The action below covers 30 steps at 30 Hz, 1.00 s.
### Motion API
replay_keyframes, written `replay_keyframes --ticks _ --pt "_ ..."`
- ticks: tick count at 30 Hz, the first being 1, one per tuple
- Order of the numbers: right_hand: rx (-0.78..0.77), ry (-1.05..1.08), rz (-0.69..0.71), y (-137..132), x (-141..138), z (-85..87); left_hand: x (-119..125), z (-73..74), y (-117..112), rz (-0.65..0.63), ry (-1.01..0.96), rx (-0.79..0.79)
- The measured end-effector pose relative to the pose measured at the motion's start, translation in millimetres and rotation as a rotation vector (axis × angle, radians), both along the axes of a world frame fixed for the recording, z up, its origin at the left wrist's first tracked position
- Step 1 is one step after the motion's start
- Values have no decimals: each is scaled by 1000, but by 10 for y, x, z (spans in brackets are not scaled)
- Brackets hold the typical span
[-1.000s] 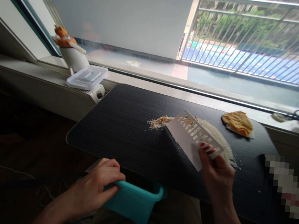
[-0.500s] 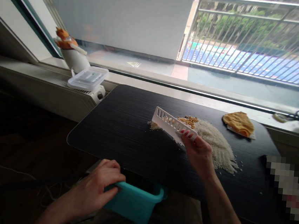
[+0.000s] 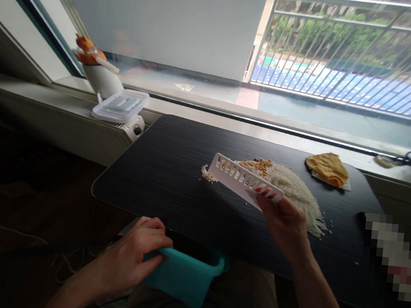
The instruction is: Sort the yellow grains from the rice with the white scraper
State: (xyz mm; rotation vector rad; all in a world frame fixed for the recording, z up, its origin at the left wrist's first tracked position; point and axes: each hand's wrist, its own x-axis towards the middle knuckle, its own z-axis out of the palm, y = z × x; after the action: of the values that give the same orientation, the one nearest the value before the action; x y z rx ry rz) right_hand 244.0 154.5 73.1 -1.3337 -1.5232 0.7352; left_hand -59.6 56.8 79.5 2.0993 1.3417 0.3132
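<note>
My right hand (image 3: 288,225) grips one end of a white slotted plastic strip (image 3: 239,184), which stands on its long edge on the black tabletop (image 3: 160,169). Behind the strip lies a heap of white rice (image 3: 296,192), with yellow kernels (image 3: 262,167) on its far left part. A small patch of rice (image 3: 208,174) sits at the strip's left end. Below the table's near edge, my left hand (image 3: 141,249) is closed over the rim of a turquoise plastic bin (image 3: 182,277). The bin's inside is dark.
A folded tan cloth (image 3: 327,168) lies at the table's back right. Scissors (image 3: 408,157) rest on the sill. On the radiator (image 3: 68,107) at left sit a clear plastic lid (image 3: 123,105) and a white container (image 3: 103,81). A window runs along the back.
My right hand and the white strip have shifted right and slightly toward me. The small rice patch at the strip's left end shows more. My left hand and the bin stay about the same.
</note>
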Motion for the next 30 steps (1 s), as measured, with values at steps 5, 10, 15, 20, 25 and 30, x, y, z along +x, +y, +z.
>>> replay_keyframes --ticks 5,10,15,20,25,30 --pt "-10 -1 58 -20 -16 26 -7 -7 -4 -7 1 -14" --pt "20 -19 -83 -15 42 79 -3 -6 3 -16 -13 -2" --pt "-30 17 -90 26 82 71 1 -1 9 -20 6 -6" --pt "-70 144 -32 -1 105 68 7 -3 7 -8 6 10" --pt "-91 140 -28 -6 97 68 9 -5 7 4 -9 8" --pt "-105 126 51 -17 84 46 8 2 18 -16 -19 7"
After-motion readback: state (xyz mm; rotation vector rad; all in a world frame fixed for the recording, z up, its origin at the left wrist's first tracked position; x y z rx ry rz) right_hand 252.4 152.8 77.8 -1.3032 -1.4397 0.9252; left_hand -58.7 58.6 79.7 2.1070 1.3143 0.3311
